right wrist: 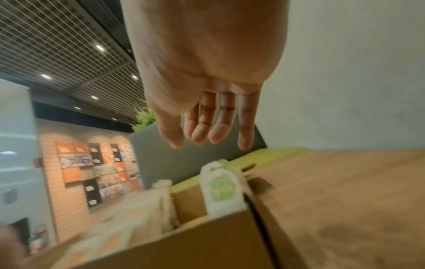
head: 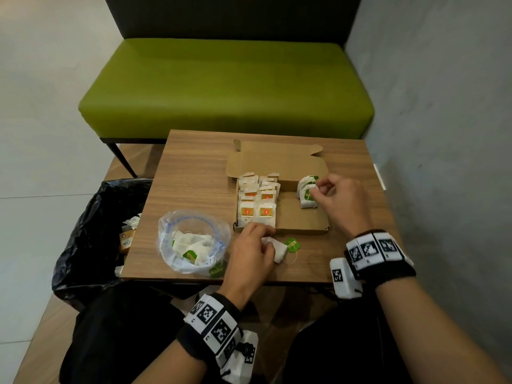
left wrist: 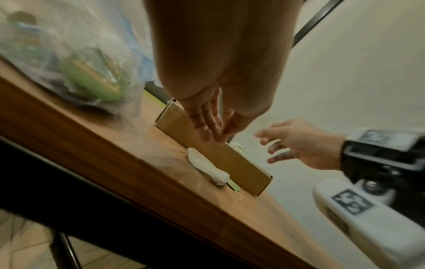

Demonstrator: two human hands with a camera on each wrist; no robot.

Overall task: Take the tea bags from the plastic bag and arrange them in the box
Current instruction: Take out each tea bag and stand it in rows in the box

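Print on the red-tagged tea bags point(head: 256, 202) in the box point(head: 304, 231) is too small to read; same for the green tag point(head: 293, 244) on the table point(head: 194, 167). Left hand point(head: 249, 253) covers part of the loose tea bag point(head: 278, 252), so whether it's touching can't be told from the head view. Plastic bag point(left wrist: 69, 60) is blurred and cut off by the left wrist view's left edge; contents are smeared, probably green tags. Right wrist view is motion-blurred: the green-tagged tea bags point(right wrist: 222, 191) have no legible detail. Bin bag point(head: 91, 236) contents are unclear.
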